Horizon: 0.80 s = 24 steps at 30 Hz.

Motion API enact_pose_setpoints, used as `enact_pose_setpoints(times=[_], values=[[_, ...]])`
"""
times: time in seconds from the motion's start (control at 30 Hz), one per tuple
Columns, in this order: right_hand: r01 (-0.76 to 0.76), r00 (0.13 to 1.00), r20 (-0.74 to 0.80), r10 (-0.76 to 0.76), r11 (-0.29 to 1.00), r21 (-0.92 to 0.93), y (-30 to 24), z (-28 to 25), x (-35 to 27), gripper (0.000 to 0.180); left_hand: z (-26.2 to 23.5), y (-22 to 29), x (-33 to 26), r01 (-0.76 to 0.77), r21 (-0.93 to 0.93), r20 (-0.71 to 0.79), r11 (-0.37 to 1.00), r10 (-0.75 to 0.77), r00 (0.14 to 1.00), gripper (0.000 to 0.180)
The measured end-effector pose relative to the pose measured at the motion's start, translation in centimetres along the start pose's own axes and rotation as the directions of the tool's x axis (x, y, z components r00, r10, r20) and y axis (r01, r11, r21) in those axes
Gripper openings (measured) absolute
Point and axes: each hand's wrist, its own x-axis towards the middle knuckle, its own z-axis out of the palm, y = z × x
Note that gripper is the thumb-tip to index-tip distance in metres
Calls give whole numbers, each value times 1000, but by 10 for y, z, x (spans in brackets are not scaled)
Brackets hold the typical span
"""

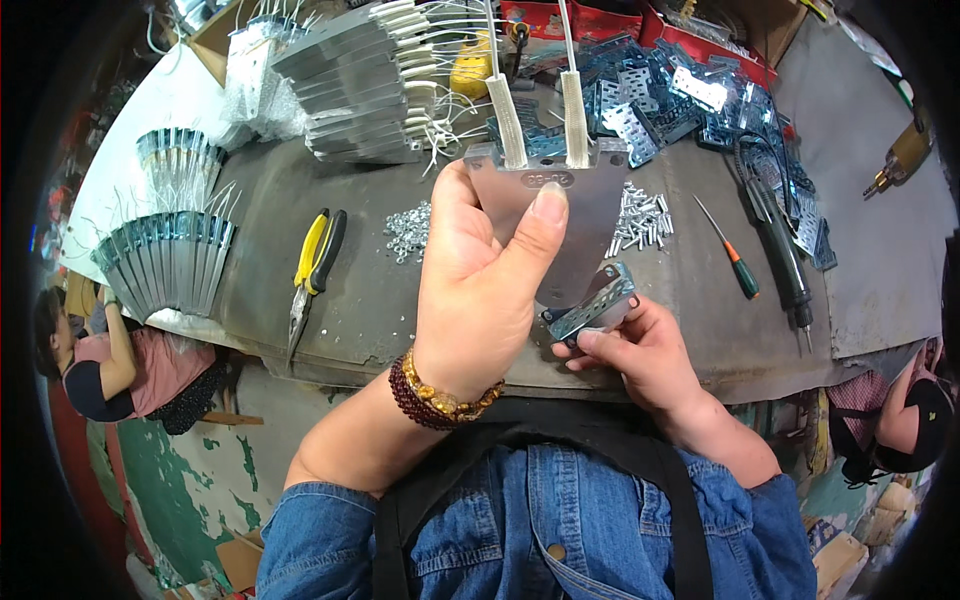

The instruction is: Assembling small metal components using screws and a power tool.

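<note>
My left hand (475, 275) grips a flat grey metal plate (583, 225), thumb across its face and fingers behind it. Two wires in white woven sleeves (576, 118) rise from the plate's top edge. Just below, my right hand (650, 358) pinches a small bluish metal bracket (598, 303) with holes, tilted, close to the plate's lower end; I cannot tell if they touch. Behind the plate on the bench lie a heap of small nuts (408, 230) on the left and a pile of short screws or pins (643, 218) on the right.
Yellow-black pliers (318, 262) lie left on the bench (365, 310). Stacked wired plates (355, 100) and fanned plates (170, 260) stand beyond. Loose brackets (640, 95) are heaped at the back. A screwdriver (738, 262) and a corded power screwdriver (780, 250) lie right. People sit at both sides.
</note>
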Motion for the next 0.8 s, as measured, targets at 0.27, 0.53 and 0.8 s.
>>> enact_pose_setpoints(times=[0.27,0.53,0.8], values=[[-124,992,-6,124,991,55,-7,17,-3,11,-2,3,-10,36,-14,-89,999,-37,995,38],[-184,980,-51,194,970,156,-6,19,1,11,-13,-6,-16,-92,244,-107,965,121,987,36],[-83,994,-62,94,983,166,-7,22,4,13,-29,-21,-30,-543,602,250,586,507,825,37]])
